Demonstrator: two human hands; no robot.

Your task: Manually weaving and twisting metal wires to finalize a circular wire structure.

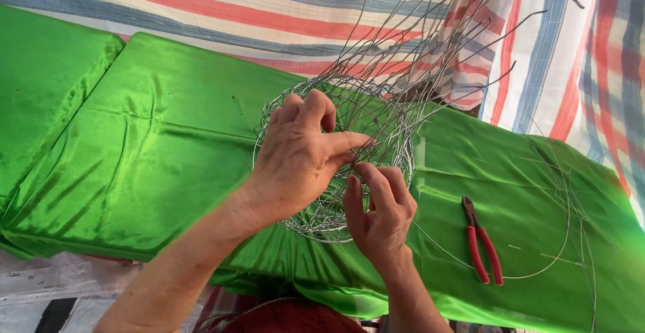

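Note:
A round basket frame woven of thin grey wire [366,108] stands on a shiny green cloth [168,152], with several long loose wire ends fanning up and to the right. My left hand [299,155] is spread over the left side of the frame, thumb and fingers gripping its wires. Just below and right of it, my right hand [379,215] pinches a wire strand at the frame's lower middle, fingertips nearly touching the left thumb.
Red-handled pliers [482,242] lie on the green cloth to the right of my hands. Loose wire loops [568,232] curve across the cloth's right side. A red, blue and white striped tarp [269,17] covers the ground behind. A second green cushion [40,98] lies at left.

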